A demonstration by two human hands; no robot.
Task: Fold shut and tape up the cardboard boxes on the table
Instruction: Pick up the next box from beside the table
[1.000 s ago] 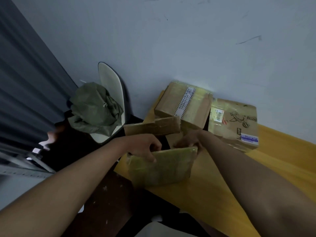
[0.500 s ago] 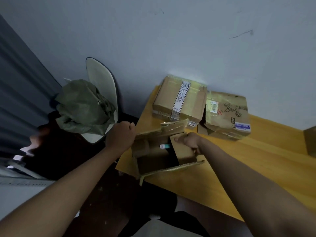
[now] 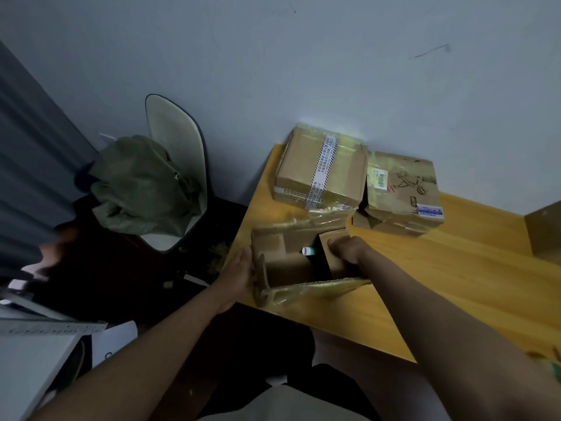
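Observation:
An open cardboard box (image 3: 290,270) stands at the near left corner of the yellow table (image 3: 440,284), its flaps up. Inside it lies a small white and teal object (image 3: 309,251). My left hand (image 3: 241,273) grips the box's left flap, fingers around its edge. My right hand (image 3: 346,249) presses on the right inner flap, fingers curled over it. Behind stand two taped boxes: one with a white printed tape strip (image 3: 321,170) and one with a drawing and labels (image 3: 400,192).
A white chair (image 3: 179,138) with a green cloth (image 3: 142,183) draped on it stands left of the table. Another brown box's edge (image 3: 545,229) shows at the right. A grey wall runs behind; a white shelf (image 3: 33,354) is at lower left.
The view has swung down. The near flap that I held up has dropped outward, opening the box. My left hand moved from above the box to its left flap; my right hand stays on the right flap.

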